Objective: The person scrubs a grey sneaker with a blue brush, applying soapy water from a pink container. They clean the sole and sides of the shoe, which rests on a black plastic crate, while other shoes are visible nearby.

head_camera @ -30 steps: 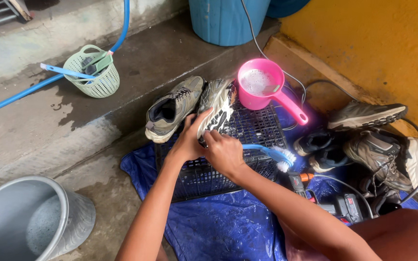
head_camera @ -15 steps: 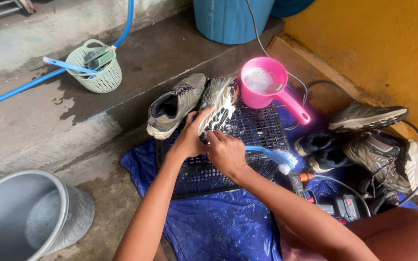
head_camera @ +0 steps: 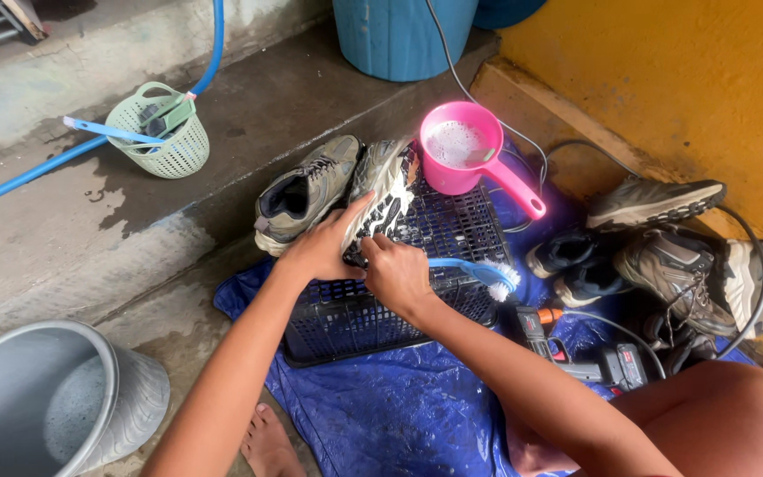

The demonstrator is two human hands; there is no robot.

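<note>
My left hand (head_camera: 320, 252) grips the soapy shoe (head_camera: 381, 199), fingers (head_camera: 357, 212) wrapped over its near end, thumb up along the sole. The shoe lies sole-up and tilted on the far left corner of the black plastic crate (head_camera: 417, 283), white foam across its tread. My right hand (head_camera: 396, 276) sits just beside the left, fingers curled and pressed against the shoe's near edge; I cannot tell what they pinch there. A blue brush (head_camera: 479, 271) with white bristles sticks out to the right of that hand, lying over the crate top; its handle end is hidden by my hand.

The crate sits on a wet blue tarp (head_camera: 381, 406) spread on the concrete floor. The matching grey shoe (head_camera: 302, 194) stands upright just left of the soapy one, touching it. The pink dipper (head_camera: 465, 155) with sudsy water sits at the crate's far right corner, handle pointing near-right.

Right of the crate: a heap of other shoes (head_camera: 673, 256), dark and brown, with a black cable looped around them. Near right, a power drill (head_camera: 576, 353) on the tarp. Near left, a grey bucket (head_camera: 55, 406). Far left, a green basket (head_camera: 156, 132) beside a blue hose (head_camera: 19, 177). Far centre, a blue barrel (head_camera: 404, 35)
</note>
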